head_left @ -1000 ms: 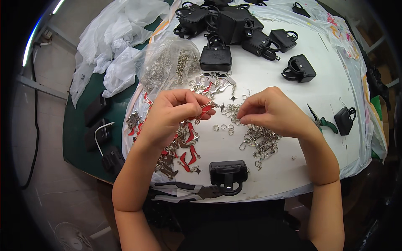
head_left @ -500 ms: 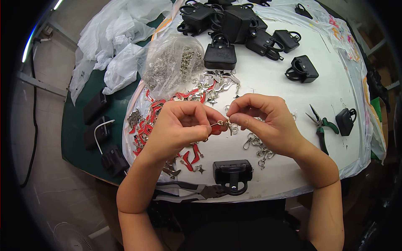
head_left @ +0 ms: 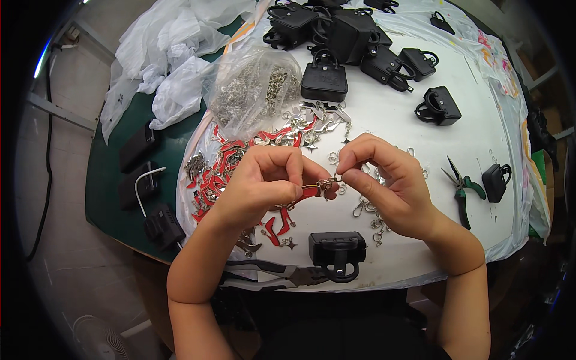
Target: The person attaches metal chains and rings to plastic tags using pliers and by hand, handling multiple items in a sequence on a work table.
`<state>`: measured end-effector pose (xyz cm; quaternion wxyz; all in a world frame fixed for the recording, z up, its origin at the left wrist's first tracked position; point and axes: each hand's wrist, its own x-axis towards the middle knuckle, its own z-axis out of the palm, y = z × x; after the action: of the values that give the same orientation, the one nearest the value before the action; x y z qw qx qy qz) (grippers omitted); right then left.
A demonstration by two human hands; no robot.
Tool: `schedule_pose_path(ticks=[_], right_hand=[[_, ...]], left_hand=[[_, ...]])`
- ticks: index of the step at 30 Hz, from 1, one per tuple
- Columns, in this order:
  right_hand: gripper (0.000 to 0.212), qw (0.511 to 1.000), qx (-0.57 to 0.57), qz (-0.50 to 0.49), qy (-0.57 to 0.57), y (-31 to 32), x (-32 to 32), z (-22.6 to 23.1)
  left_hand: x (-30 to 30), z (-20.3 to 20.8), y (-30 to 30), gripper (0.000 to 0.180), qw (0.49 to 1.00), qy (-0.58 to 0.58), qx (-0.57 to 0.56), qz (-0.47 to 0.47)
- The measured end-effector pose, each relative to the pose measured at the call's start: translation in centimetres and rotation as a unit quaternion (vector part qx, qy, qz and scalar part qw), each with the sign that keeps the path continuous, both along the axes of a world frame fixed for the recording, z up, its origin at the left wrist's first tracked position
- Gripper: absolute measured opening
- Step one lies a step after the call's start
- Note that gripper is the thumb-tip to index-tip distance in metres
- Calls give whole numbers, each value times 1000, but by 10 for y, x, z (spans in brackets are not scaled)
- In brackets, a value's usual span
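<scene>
Over the middle of the white table, my left hand is closed in a pinch on a red shoe-shaped charm with metal trim. Small metal links hang at the charm's end, between my two hands. My right hand pinches thumb to forefinger at those links; the tiny piece in its fingertips is too small to make out. Beneath my hands lie loose red and silver shoe charms and metal clasps with chain links. A small black handbag rests on its side close to me.
Grey-handled pliers lie at the near edge; green-handled needle-nose pliers lie at right beside another mini bag. A clear bag of metal chains stands behind my left hand. Several black mini bags are heaped at the back.
The charm between my hands has turned, so more of its red face shows. My right hand has shifted slightly right and down. The whole view has moved a little.
</scene>
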<state>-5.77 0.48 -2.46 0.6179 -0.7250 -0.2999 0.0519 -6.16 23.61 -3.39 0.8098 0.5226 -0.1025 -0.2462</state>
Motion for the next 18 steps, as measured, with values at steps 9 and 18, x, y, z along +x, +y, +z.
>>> schedule_pose_path(ticks=[9,18], right_hand=[[16,950,158,54,263,-1,-9,3],[13,899,276,169,294,-9,-4,6]], left_hand=[[-12,15,1,20,1000,9,22,8],[-74,31,-2,18,893,-272,349,86]])
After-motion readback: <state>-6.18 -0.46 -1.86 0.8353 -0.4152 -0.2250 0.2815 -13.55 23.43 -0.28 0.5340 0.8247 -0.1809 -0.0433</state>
